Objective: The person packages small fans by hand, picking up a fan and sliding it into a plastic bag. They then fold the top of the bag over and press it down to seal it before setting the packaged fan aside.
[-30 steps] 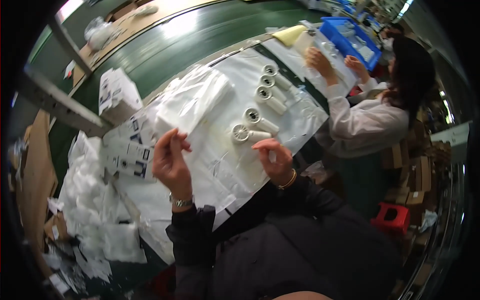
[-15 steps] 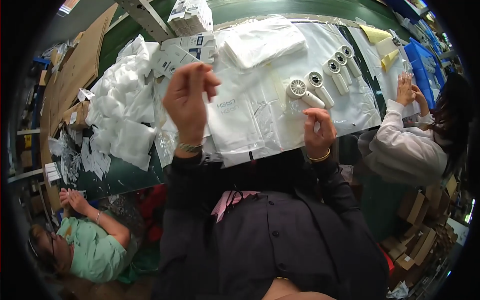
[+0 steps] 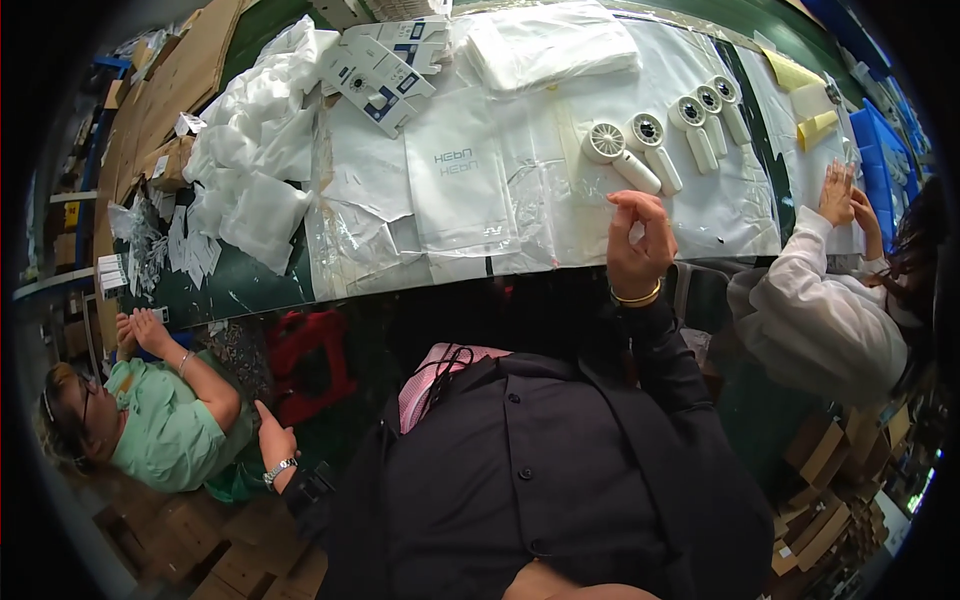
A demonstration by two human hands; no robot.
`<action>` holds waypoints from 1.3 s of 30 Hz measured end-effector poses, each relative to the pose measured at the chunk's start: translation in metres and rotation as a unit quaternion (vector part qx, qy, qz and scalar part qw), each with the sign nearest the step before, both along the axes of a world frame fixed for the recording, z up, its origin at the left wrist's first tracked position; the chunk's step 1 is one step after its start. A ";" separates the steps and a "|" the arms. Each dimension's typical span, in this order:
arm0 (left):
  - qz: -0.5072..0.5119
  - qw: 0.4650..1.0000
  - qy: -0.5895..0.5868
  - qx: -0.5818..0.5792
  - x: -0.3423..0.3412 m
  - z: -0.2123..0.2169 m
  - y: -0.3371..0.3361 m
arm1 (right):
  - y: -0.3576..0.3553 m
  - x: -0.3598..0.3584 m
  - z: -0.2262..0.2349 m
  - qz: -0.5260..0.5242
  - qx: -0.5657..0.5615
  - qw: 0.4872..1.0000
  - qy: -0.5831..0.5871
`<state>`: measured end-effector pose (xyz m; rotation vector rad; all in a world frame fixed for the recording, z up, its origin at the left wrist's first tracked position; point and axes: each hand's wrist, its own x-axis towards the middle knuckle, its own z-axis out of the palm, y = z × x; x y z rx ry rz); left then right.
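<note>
My right hand (image 3: pixel 640 240) is raised over the front edge of the table, its fingers curled in toward the thumb, and I see nothing in it. Just beyond it lie several white handheld fans (image 3: pixel 622 155), heads pointing away from me. My left hand (image 3: pixel 275 442), with a watch at the wrist, is low at the left, off the table, one finger stretched out and the others partly hidden; no held thing shows. A flat white printed bag (image 3: pixel 462 190) lies on the table before me. Printed folding cartons (image 3: pixel 375 82) lie beyond it to the left.
A stack of white bags (image 3: pixel 550 50) lies at the back, a heap of white pouches (image 3: pixel 250 150) at the left. One co-worker in green (image 3: pixel 170 425) sits at left; another in a pale top (image 3: pixel 825 310) works at right beside a blue bin (image 3: pixel 882 150). Cardboard boxes (image 3: pixel 215 555) stand below left.
My left hand has swung from above the table down to the lower left, beside the table. My right hand stays near the fans, fingers still curled. The view has shifted a little.
</note>
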<state>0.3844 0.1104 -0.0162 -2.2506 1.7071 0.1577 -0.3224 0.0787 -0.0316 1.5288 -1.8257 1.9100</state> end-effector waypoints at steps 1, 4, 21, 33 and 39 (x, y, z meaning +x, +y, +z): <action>0.066 0.997 0.015 0.041 -0.039 0.008 -0.024 | 0.005 -0.004 -0.002 -0.012 0.006 1.000 0.011; 0.227 0.967 0.026 0.113 -0.094 0.036 -0.033 | 0.005 -0.005 -0.005 -0.005 0.010 1.000 0.016; -0.261 0.856 0.310 -0.322 -0.292 0.072 -0.126 | 0.000 -0.002 0.007 -0.031 0.101 0.994 0.027; -0.568 0.731 0.330 -0.182 -0.435 0.046 -0.162 | -0.048 -0.006 0.043 -0.219 0.285 0.893 0.271; -0.581 0.717 0.356 -0.146 -0.448 0.035 -0.176 | -0.051 -0.005 0.034 -0.210 0.338 0.885 0.243</action>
